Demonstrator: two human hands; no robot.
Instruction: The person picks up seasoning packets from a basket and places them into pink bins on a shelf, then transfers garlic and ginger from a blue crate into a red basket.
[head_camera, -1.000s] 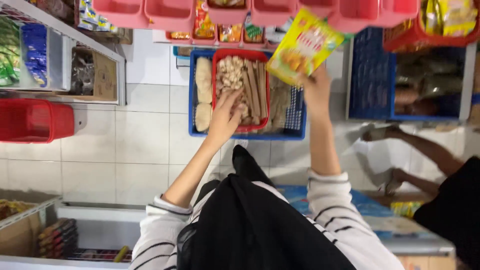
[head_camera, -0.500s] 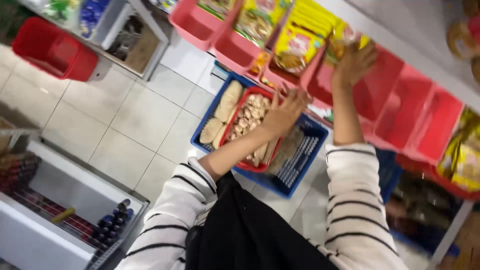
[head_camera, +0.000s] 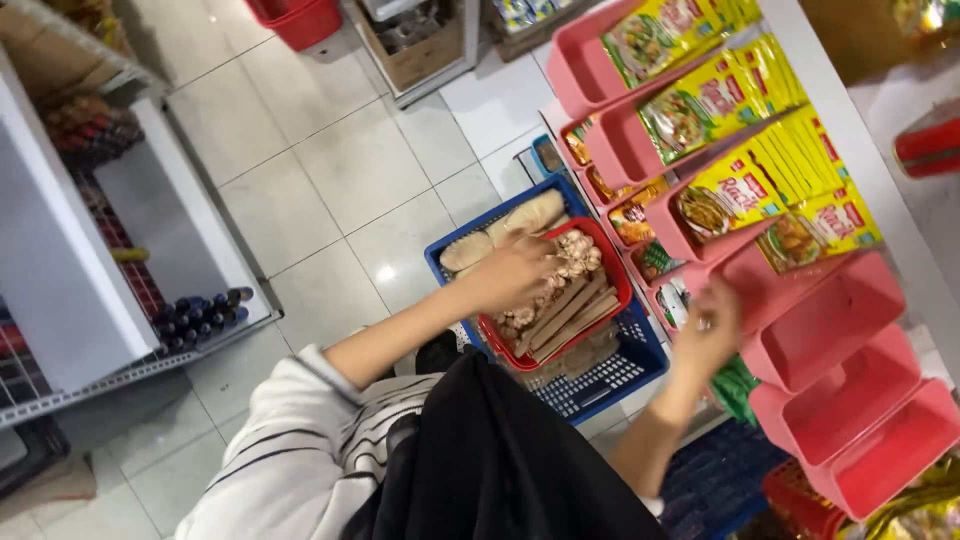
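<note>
the left hand (head_camera: 515, 272) is stretched forward and closed over packets in the red basket (head_camera: 612, 262), inside the blue crate (head_camera: 610, 372) on the floor. the right hand (head_camera: 708, 330) is raised, blurred, released, just beside an empty pink bin (head_camera: 830, 315).

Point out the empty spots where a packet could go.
The pink bins below the yellow packets show bare insides, beside the right hand. The red basket under the left hand is crowded; the upper bins are full.
</note>
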